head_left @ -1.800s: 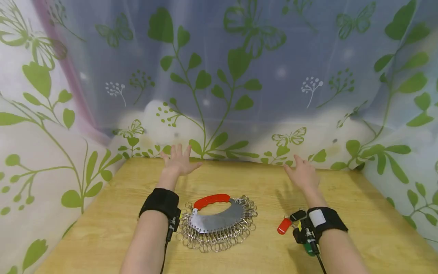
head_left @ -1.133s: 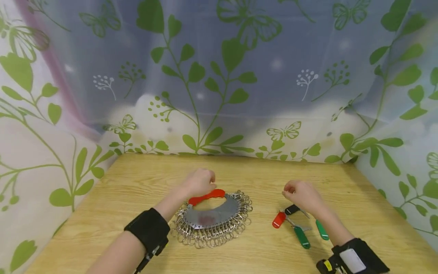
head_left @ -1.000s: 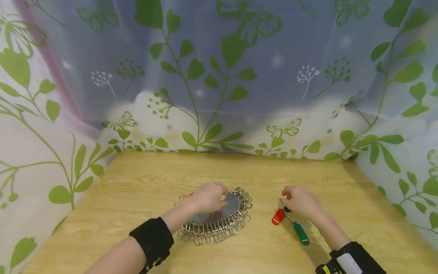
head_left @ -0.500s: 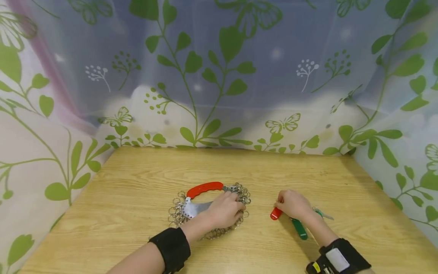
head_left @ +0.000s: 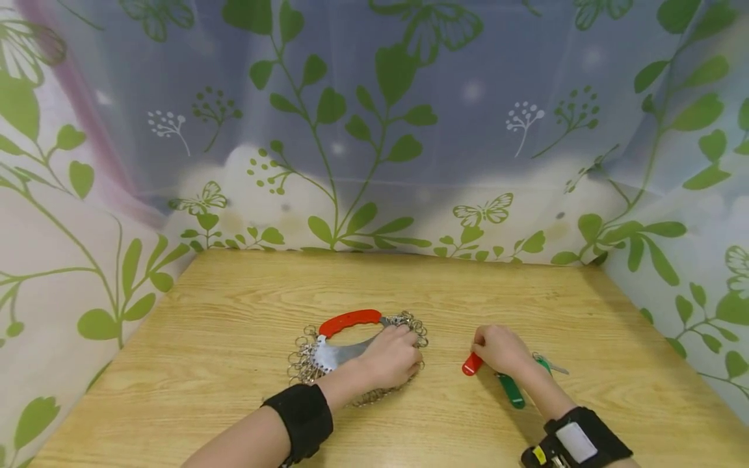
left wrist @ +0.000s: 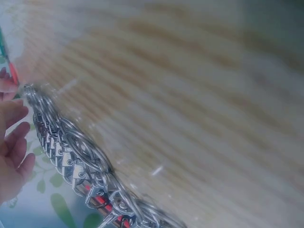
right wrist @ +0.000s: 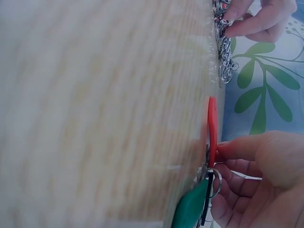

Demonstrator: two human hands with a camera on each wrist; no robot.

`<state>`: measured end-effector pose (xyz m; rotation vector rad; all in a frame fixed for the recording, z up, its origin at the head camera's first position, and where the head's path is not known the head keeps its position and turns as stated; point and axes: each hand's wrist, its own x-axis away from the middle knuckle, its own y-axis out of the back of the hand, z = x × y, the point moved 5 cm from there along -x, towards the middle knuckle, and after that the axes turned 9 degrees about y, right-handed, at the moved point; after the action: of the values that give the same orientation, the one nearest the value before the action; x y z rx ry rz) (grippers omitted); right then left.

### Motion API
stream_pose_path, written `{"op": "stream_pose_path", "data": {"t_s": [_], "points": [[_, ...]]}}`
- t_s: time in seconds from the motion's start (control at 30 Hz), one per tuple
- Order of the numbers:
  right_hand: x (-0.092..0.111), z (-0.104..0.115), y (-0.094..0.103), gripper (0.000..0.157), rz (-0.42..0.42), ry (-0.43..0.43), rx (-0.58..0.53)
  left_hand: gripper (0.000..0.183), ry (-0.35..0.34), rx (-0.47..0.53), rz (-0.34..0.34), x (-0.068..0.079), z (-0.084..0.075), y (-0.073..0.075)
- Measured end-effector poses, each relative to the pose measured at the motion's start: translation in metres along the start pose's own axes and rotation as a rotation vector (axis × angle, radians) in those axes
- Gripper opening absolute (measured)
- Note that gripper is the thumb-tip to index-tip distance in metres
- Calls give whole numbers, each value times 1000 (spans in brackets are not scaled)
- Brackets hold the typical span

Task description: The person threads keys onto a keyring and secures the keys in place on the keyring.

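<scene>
Metal rings (head_left: 301,365) fringe a red-handled plate (head_left: 339,353), fingers of the left hand (head_left: 391,356) bent at its right end, fingertips of the right hand (head_left: 503,351) touching a red tag (head_left: 471,364) (whether either grips, I cannot tell) near a green tag (head_left: 512,392).

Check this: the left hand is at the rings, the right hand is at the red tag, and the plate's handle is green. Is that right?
No: the handle is red, not green, as the head view shows. The left hand is at the rings and the right hand at the red tag.
</scene>
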<state>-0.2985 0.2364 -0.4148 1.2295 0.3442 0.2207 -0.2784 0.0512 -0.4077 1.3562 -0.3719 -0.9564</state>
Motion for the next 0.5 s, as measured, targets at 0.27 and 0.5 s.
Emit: {"op": "stream_pose_path", "data": {"t_s": [0.27,0.5], "points": [[1,1,1,10,2,13,1,12,-39,-100,39,-2,-8,-7],[2,2,3,9,16,2,-9,9,-34,-129,41,-3,-11,-7]]}}
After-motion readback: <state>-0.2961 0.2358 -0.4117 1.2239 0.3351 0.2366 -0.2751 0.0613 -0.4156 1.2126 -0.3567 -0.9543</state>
